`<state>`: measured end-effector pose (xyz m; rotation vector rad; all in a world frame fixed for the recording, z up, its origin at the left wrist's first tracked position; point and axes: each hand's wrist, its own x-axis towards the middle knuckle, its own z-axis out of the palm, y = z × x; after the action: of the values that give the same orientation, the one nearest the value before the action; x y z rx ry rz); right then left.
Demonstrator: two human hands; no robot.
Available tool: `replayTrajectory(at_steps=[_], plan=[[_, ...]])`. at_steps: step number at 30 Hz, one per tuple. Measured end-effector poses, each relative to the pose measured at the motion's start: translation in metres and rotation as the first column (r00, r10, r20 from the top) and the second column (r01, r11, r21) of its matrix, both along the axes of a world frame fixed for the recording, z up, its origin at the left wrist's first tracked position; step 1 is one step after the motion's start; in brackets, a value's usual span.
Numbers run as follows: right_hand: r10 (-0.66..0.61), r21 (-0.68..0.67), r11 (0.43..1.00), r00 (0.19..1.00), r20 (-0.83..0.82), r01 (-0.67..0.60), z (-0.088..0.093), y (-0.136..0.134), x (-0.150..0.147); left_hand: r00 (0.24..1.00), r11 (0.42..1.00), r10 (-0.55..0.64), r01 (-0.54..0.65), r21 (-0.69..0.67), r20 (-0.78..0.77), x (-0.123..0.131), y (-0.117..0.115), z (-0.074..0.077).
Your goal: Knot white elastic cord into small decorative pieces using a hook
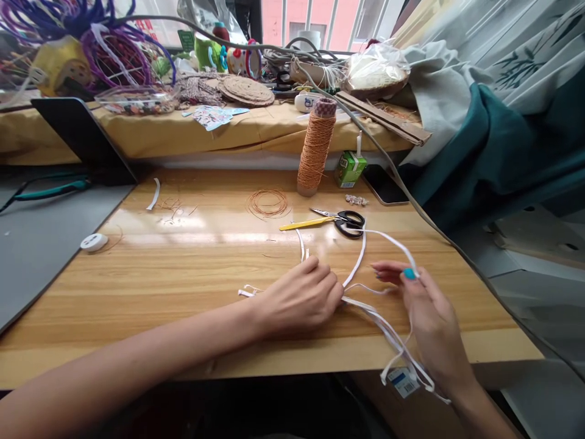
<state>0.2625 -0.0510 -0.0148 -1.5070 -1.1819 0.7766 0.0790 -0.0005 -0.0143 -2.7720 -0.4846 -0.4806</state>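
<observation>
My left hand (304, 294) is closed in a fist on the desk, pressed around a bundle of narrow white ribbons or flat cords (372, 312). Their ends stick out on both sides of it, and several trail right over the desk's front edge. What lies under the palm is hidden. To the right, my right hand (432, 311) pinches one white strand between thumb and finger, slightly blurred; that strand arcs up and left to the scissors. Beyond my hands lie black-handled scissors (350, 224) and yellow tweezers (306, 224), touching or crossing.
A cone of orange cord (316, 146) stands at the back beside a green drink carton (350, 168) and a phone (386, 184). A coil of thin orange cord (267, 203) lies mid-desk. A grey cable (420, 210) crosses the right side. A tablet (85, 140) leans at left.
</observation>
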Motion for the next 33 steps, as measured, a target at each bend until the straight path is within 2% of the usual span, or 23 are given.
replayTrajectory(at_steps=[3, 5, 7, 9, 11, 13, 17, 19, 22, 27, 30, 33], plan=[[-0.169, 0.151, 0.967, 0.96, -0.223, 0.205, -0.001, 0.003, -0.001, 0.994, 0.998, -0.041, 0.036, 0.048, 0.097, -0.008, 0.007, 0.009], [-0.247, 0.183, 0.927, 0.902, -0.353, 0.326, 0.0, 0.006, -0.002, 0.969, 0.999, 0.012, -0.003, -0.036, 0.246, -0.014, 0.017, 0.02], [-0.283, 0.176, 0.905, 0.858, -0.429, 0.386, 0.001, 0.008, -0.002, 0.891, 0.983, 0.147, -0.083, -0.163, 0.429, -0.02, 0.028, 0.034], [-0.282, 0.172, 0.9, 0.837, -0.47, 0.4, 0.002, 0.009, -0.002, 0.766, 0.946, 0.295, -0.151, -0.287, 0.571, -0.024, 0.039, 0.05], [-0.28, 0.15, 0.901, 0.811, -0.513, 0.406, 0.004, 0.009, 0.0, 0.667, 0.926, 0.355, -0.156, -0.343, 0.655, -0.027, 0.048, 0.064], [-0.302, 0.074, 0.907, 0.764, -0.57, 0.414, 0.005, 0.009, 0.003, 0.639, 0.928, 0.357, -0.158, -0.338, 0.682, -0.028, 0.056, 0.074], [-0.348, -0.063, 0.9, 0.626, -0.698, 0.43, 0.01, 0.009, 0.01, 0.709, 0.96, 0.276, -0.173, -0.219, 0.649, -0.036, 0.064, 0.087], [-0.321, -0.064, 0.906, 0.582, -0.747, 0.418, 0.012, 0.009, 0.013, 0.749, 0.972, 0.225, -0.215, -0.093, 0.623, -0.045, 0.067, 0.091], [-0.272, -0.039, 0.916, 0.549, -0.79, 0.398, 0.014, 0.009, 0.016, 0.825, 0.954, 0.227, -0.296, 0.053, 0.517, -0.063, 0.069, 0.095], [-0.27, -0.047, 0.903, 0.481, -0.834, 0.427, 0.01, 0.013, 0.022, 0.924, 0.935, 0.304, -0.336, 0.116, 0.231, -0.091, 0.065, 0.096], [-0.322, -0.08, 0.88, 0.464, -0.825, 0.469, 0.007, 0.016, 0.026, 0.922, 0.915, 0.37, -0.383, 0.125, 0.115, -0.107, 0.061, 0.095], [-0.318, -0.062, 0.88, 0.488, -0.813, 0.471, 0.005, 0.017, 0.028, 0.916, 0.909, 0.394, -0.4, 0.118, 0.068, -0.122, 0.057, 0.092]])
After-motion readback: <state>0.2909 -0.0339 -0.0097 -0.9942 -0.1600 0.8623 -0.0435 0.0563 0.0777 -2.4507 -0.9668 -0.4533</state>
